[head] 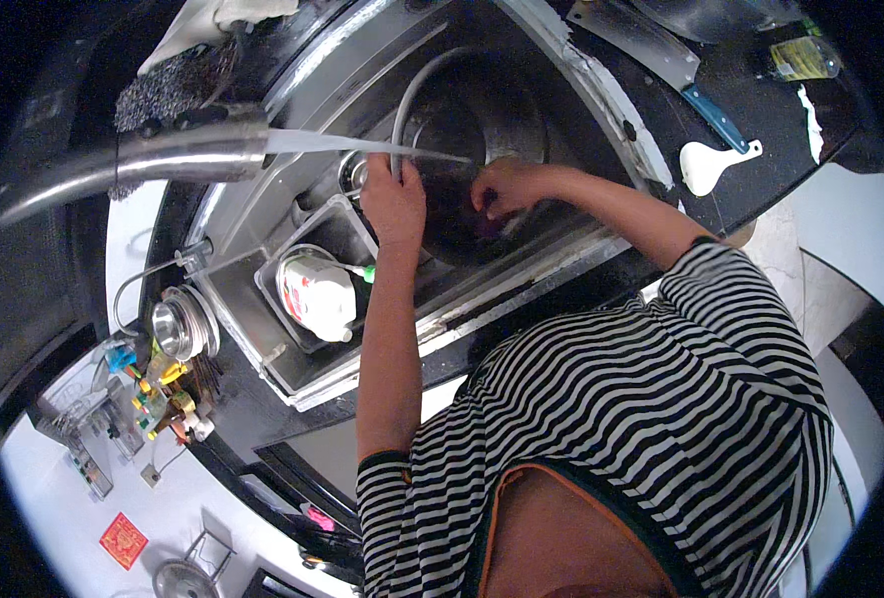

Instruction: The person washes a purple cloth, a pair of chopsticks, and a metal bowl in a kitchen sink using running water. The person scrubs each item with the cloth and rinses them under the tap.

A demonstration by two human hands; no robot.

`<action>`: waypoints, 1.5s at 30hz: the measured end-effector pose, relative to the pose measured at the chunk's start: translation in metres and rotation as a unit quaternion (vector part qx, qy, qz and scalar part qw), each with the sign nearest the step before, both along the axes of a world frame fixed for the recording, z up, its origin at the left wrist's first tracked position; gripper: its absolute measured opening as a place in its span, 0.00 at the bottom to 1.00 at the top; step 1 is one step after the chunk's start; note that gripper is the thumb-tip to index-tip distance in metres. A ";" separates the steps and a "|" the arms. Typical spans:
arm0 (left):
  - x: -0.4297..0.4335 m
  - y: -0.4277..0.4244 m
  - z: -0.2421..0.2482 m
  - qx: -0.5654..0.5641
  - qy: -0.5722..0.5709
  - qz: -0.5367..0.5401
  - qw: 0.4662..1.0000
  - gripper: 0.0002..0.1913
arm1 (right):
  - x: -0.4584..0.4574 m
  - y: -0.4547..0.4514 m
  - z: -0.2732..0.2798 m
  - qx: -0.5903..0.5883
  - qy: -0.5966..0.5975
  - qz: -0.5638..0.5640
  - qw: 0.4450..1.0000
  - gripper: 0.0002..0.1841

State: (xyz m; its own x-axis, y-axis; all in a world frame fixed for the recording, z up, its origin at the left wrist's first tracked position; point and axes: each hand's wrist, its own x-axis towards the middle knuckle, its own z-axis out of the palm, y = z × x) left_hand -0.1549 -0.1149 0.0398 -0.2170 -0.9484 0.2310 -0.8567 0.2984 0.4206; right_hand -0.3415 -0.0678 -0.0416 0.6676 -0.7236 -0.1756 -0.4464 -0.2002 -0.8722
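A dark metal pan, probably a wok, stands in the stainless steel sink, its pale curved rim rising on the left. My left hand grips that rim, thumb and fingers on either side. Inside the pan is my right hand, its fingers bent down towards the metal. Something small and purplish shows beneath those fingers, too dark to identify or to tell whether it is held. From the steel faucet a stream of water runs over my left hand's side into the pan.
A white jug sits in a plastic basin left of my forearm. On the right counter lie a cleaver with a blue handle and a white ladle-like spoon, near a yellow-labelled bottle. Steel bowls stand at far left.
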 end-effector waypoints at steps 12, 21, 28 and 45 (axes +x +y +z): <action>0.020 0.019 -0.011 0.058 0.032 -0.076 0.995 0.16 | 0.026 -0.053 0.127 -0.576 0.066 -0.050 0.814 0.15; 0.043 0.035 -0.007 0.099 0.104 -0.056 0.988 0.10 | -0.003 -0.099 0.076 -0.481 0.017 -0.109 0.870 0.15; 0.101 0.077 -0.021 0.136 0.138 0.031 0.981 0.13 | -0.052 -0.083 -0.006 -0.334 0.032 -0.335 0.880 0.22; 0.048 0.053 0.108 -0.021 0.143 -0.028 0.989 0.11 | -0.026 -0.087 0.008 -0.287 -0.106 -0.513 0.802 0.20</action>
State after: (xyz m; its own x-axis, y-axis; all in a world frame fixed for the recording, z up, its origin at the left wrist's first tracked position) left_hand -0.1065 -0.0619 0.1482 -0.1886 -0.9254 0.3289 -0.6863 0.3637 0.6298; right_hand -0.3677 -0.1548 -0.0340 -0.3606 -0.8317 0.4221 -0.4864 -0.2185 -0.8460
